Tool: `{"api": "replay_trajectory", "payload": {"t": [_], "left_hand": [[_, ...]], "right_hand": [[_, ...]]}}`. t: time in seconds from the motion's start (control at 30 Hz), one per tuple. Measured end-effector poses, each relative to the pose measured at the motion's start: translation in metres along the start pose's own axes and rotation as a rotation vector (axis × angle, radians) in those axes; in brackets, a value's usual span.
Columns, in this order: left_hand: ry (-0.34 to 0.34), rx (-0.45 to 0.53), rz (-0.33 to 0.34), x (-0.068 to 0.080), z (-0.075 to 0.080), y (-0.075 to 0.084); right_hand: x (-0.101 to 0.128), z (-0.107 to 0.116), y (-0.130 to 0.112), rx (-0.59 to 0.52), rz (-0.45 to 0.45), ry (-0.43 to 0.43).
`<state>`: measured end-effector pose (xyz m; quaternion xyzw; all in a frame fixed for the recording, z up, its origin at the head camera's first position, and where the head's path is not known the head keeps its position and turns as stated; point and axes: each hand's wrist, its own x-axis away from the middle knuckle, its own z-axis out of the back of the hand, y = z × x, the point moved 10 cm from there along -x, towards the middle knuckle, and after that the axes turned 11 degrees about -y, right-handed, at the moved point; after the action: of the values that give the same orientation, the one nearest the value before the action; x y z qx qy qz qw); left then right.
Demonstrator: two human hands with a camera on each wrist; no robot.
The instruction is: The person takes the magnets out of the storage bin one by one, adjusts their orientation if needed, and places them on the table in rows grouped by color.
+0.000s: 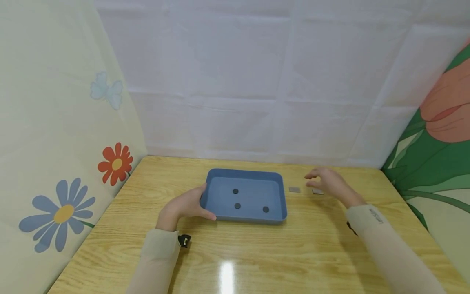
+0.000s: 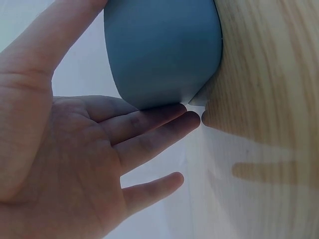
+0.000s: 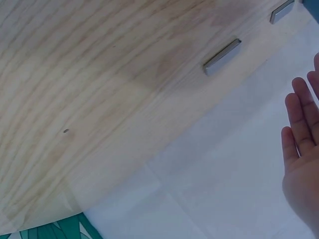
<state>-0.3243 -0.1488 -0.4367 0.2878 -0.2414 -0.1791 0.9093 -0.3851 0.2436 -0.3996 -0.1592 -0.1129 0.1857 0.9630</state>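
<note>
A shallow blue tray (image 1: 244, 173) lies on the wooden table, with three small dark round discs (image 1: 238, 206) inside. At its left end my left hand (image 1: 185, 204) holds the tray, thumb at the near corner and fingers along the end wall. The left wrist view shows the tray wall (image 2: 162, 50) between the thumb and the extended fingers (image 2: 149, 142). Right of the tray, my right hand (image 1: 330, 185) hovers with thumb and fingers apart and nothing between them. Below its fingertips lies a small silvery rectangular bar (image 1: 318, 191). A second bar (image 1: 294, 189) lies nearer the tray.
The wooden table (image 1: 235, 245) reaches back to a white cloth (image 1: 235, 81) hanging behind it. Flower-printed cloths stand at the left (image 1: 62, 212) and right (image 1: 448, 106). A small dark speck (image 3: 66, 131) marks the wood in the right wrist view.
</note>
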Motion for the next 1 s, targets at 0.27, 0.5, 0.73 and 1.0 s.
{"api": "replay_trajectory", "payload": {"t": [0.27, 0.5, 0.73, 1.0], "left_hand": [[-0.003, 0.014, 0.004, 0.001, -0.001, 0.000], [-0.003, 0.021, 0.004, 0.001, 0.000, 0.000], [0.000, 0.026, -0.006, 0.000, -0.001, -0.001], [0.004, 0.035, 0.000, -0.001, 0.000, -0.002]], "right_hand": [[-0.003, 0.000, -0.024, 0.039, 0.079, 0.050], [-0.006, -0.004, -0.043, 0.053, 0.137, 0.056], [-0.009, -0.012, -0.064, 0.100, 0.213, 0.044], [-0.009, -0.019, -0.094, 0.153, 0.322, 0.055]]}}
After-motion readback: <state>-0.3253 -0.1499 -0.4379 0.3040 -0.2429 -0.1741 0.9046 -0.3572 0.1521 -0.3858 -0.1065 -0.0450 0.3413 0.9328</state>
